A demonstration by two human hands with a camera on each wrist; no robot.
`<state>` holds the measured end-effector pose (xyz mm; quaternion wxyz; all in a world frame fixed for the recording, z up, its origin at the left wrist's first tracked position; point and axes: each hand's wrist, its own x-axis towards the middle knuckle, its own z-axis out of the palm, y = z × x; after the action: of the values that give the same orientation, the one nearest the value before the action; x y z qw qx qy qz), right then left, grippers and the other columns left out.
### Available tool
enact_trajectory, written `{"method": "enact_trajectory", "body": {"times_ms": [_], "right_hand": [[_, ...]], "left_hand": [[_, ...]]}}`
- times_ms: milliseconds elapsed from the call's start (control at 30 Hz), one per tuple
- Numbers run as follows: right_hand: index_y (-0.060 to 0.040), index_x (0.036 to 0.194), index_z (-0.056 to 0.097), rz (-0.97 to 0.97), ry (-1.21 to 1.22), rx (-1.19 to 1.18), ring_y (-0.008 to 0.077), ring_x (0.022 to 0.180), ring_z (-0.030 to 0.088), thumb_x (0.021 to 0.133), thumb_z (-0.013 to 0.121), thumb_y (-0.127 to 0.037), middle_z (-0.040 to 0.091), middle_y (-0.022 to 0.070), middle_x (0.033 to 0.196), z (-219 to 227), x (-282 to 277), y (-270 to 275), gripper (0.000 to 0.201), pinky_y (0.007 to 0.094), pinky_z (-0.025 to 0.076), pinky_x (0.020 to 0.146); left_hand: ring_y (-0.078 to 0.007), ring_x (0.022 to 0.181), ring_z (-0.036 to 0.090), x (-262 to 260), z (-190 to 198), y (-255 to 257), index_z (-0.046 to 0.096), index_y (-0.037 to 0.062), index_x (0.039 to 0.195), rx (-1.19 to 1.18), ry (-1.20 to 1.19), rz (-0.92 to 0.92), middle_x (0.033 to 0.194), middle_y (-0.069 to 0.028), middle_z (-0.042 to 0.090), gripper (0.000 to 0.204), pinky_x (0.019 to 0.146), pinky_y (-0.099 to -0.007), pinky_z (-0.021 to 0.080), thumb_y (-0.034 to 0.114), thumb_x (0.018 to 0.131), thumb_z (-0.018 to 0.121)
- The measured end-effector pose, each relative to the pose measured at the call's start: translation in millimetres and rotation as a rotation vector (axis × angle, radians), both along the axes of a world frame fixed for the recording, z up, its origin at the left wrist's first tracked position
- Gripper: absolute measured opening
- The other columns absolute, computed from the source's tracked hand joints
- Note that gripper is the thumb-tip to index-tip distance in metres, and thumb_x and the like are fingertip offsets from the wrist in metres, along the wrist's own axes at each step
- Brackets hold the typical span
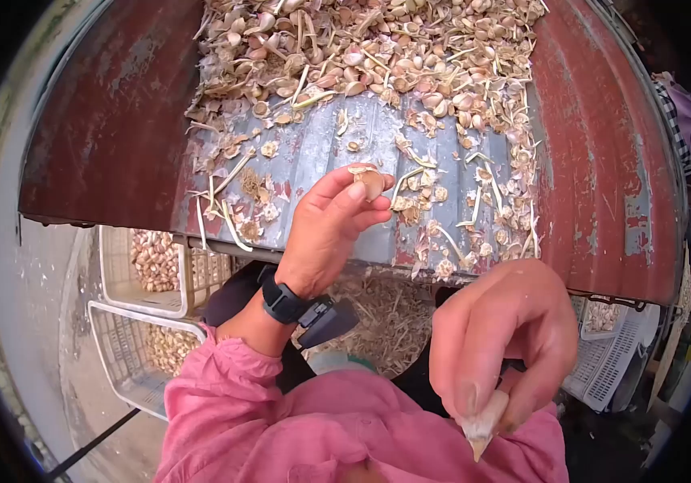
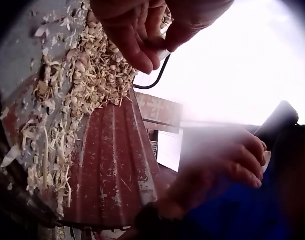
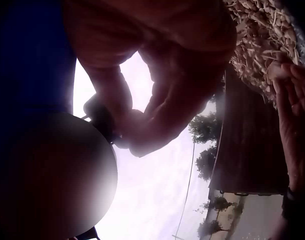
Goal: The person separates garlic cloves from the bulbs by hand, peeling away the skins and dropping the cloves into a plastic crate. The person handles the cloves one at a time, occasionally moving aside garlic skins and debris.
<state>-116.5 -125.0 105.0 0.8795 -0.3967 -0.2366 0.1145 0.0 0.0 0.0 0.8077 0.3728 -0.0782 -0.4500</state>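
Note:
Between thumb and fingers my left hand (image 1: 325, 225) pinches a garlic clove (image 1: 372, 185) over the near part of a ridged metal sheet (image 1: 370, 121). My right hand (image 1: 510, 326) is raised close to the head camera, pinching a pale piece of garlic (image 1: 486, 419) with its pointed tip downward. Garlic cloves (image 1: 345, 60) lie heaped with skins and stalks on the far part of the sheet. Loose stems and root ends are scattered nearer. In the left wrist view the left fingers (image 2: 142, 57) mostly hide their clove; the right wrist view shows the right fingertips pressed together.
Left of my lap, plastic crates (image 1: 144, 310) hold peeled-looking cloves (image 1: 155, 259). Another crate (image 1: 607, 362) stands at the right. Dry stalks and skins (image 1: 386, 318) lie below the sheet's near edge. Rusty red panels (image 1: 603, 161) flank the heap.

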Motion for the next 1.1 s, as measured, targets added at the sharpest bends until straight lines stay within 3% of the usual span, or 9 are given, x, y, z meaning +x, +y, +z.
{"method": "enact_trajectory", "body": {"times_ms": [100, 167, 233, 633, 833, 900, 933, 1000, 1100], "right_hand": [[0.0087, 0.096, 0.054, -0.155, -0.128, -0.159, 0.0204, 0.067, 0.057, 0.066, 0.066, 0.005, 0.053, 0.0216, 0.090, -3, 4, 2, 0.033, 0.0251, 0.047, 0.054], [0.0078, 0.092, 0.053, -0.346, 0.283, -0.071, 0.0209, 0.067, 0.057, 0.070, 0.064, -0.003, 0.053, 0.0197, 0.086, -5, -3, 4, 0.026, 0.0275, 0.049, 0.056], [0.0052, 0.098, 0.053, -0.352, 0.375, -0.145, 0.0136, 0.076, 0.057, 0.076, 0.057, 0.001, 0.058, 0.0098, 0.086, -16, 4, -6, 0.023, 0.0249, 0.046, 0.070], [0.0038, 0.101, 0.052, -0.355, 0.375, -0.136, 0.0149, 0.074, 0.058, 0.080, 0.053, -0.008, 0.057, 0.0066, 0.085, -43, 11, -18, 0.024, 0.0281, 0.049, 0.068], [0.0046, 0.082, 0.058, 0.011, 0.054, -0.083, 0.0161, 0.069, 0.057, 0.070, 0.060, 0.001, 0.057, 0.0111, 0.078, 15, -3, 7, 0.013, 0.0254, 0.045, 0.062], [0.0048, 0.103, 0.053, 0.344, -0.009, -0.138, 0.0207, 0.060, 0.057, 0.068, 0.067, -0.001, 0.053, 0.0206, 0.092, 22, -7, -1, 0.039, 0.0257, 0.049, 0.052], [0.0048, 0.103, 0.053, 0.338, -0.022, -0.126, 0.0207, 0.060, 0.057, 0.068, 0.067, -0.001, 0.053, 0.0206, 0.092, 16, -11, 12, 0.039, 0.0257, 0.049, 0.052], [0.0022, 0.094, 0.059, -0.367, -0.204, 0.259, 0.0188, 0.068, 0.060, 0.068, 0.068, -0.002, 0.057, 0.0130, 0.091, 4, -20, 52, 0.028, 0.0210, 0.045, 0.049], [0.0027, 0.089, 0.061, -0.196, -0.075, 0.020, 0.0162, 0.062, 0.059, 0.067, 0.068, -0.002, 0.058, 0.0109, 0.081, 15, -30, 34, 0.023, 0.0206, 0.044, 0.046]], "left_hand": [[-0.0169, 0.086, 0.056, 3, 0, 0, 0.048, 0.0019, 0.110, -0.024, 0.020, 0.020, 0.104, -0.0107, 0.055, 0.031, 0.077, -0.0294, 0.047, 0.014, 0.082, 0.055], [-0.0165, 0.086, 0.055, -4, 0, 1, 0.049, 0.0020, 0.109, -0.018, 0.020, 0.068, 0.101, -0.0094, 0.055, 0.030, 0.077, -0.0293, 0.047, 0.014, 0.082, 0.055], [-0.0163, 0.086, 0.055, -5, -1, -1, 0.050, 0.0017, 0.108, -0.028, 0.019, 0.086, 0.100, -0.0080, 0.055, 0.029, 0.077, -0.0297, 0.047, 0.014, 0.083, 0.054], [-0.0163, 0.085, 0.055, -5, -5, 0, 0.050, 0.0008, 0.111, -0.061, -0.029, 0.101, 0.100, -0.0084, 0.056, 0.031, 0.074, -0.0301, 0.047, 0.013, 0.083, 0.054], [-0.0158, 0.082, 0.056, -8, 3, 2, 0.047, -0.0011, 0.112, -0.018, -0.103, 0.064, 0.095, -0.0077, 0.056, 0.032, 0.072, -0.0272, 0.049, 0.013, 0.083, 0.053], [-0.0162, 0.082, 0.056, -10, 3, 3, 0.048, -0.0008, 0.112, 0.004, -0.103, 0.051, 0.095, -0.0081, 0.056, 0.032, 0.072, -0.0279, 0.048, 0.013, 0.083, 0.053], [-0.0163, 0.082, 0.056, -11, 3, 3, 0.047, -0.0006, 0.112, -0.009, -0.111, 0.041, 0.095, -0.0083, 0.056, 0.033, 0.072, -0.0282, 0.048, 0.013, 0.083, 0.054], [-0.0171, 0.083, 0.056, -12, 4, 5, 0.047, -0.0007, 0.112, -0.014, -0.115, 0.023, 0.096, -0.0090, 0.056, 0.033, 0.072, -0.0297, 0.048, 0.013, 0.083, 0.054], [-0.0173, 0.083, 0.056, -14, 6, 5, 0.047, -0.0009, 0.112, -0.015, -0.123, 0.026, 0.096, -0.0092, 0.056, 0.034, 0.073, -0.0308, 0.047, 0.013, 0.082, 0.054]]}}
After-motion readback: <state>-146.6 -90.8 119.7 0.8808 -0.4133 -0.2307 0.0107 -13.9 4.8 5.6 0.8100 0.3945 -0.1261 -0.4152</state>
